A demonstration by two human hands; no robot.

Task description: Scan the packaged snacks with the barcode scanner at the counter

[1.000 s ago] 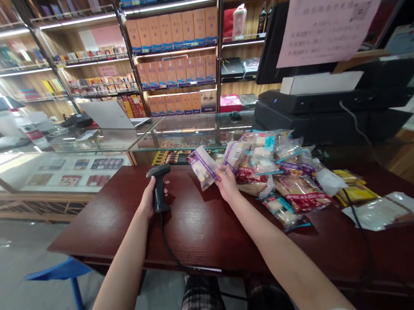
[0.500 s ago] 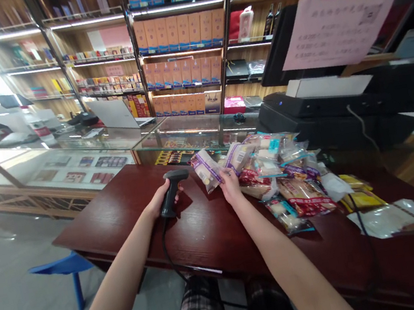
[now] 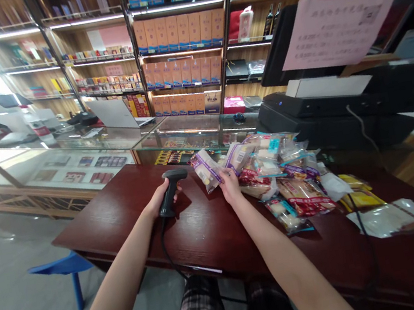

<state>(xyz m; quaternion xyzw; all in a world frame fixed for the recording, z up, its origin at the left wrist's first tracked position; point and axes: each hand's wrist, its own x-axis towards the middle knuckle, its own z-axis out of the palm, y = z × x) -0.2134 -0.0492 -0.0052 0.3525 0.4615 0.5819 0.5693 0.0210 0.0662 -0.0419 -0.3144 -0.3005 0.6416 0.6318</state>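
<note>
My left hand (image 3: 158,198) is wrapped round the grip of a black barcode scanner (image 3: 168,196), whose head faces right and whose cord hangs down past the table's front edge. Between the fingers of my right hand (image 3: 229,183) is the lower edge of a snack packet (image 3: 206,170), clear with a purple stripe, tilted just right of the scanner head. A second purple-striped packet (image 3: 237,157) stands close behind that hand; whether the fingers touch it I cannot tell. A pile of packaged food (image 3: 268,160) lies to the right, with a red packet (image 3: 306,196) and a blue-edged packet (image 3: 287,214) at its front.
The dark red table (image 3: 121,213) carries yellow packets (image 3: 357,191) and a clear bag (image 3: 396,217) at the right, near a black cable. Behind the pile stands a black register (image 3: 327,112). A glass counter (image 3: 186,129) runs along the back; a blue stool (image 3: 62,266) is at left.
The scanner in my left hand has shifted very slightly left. My right hand and the packet stay in nearly the same place.
</note>
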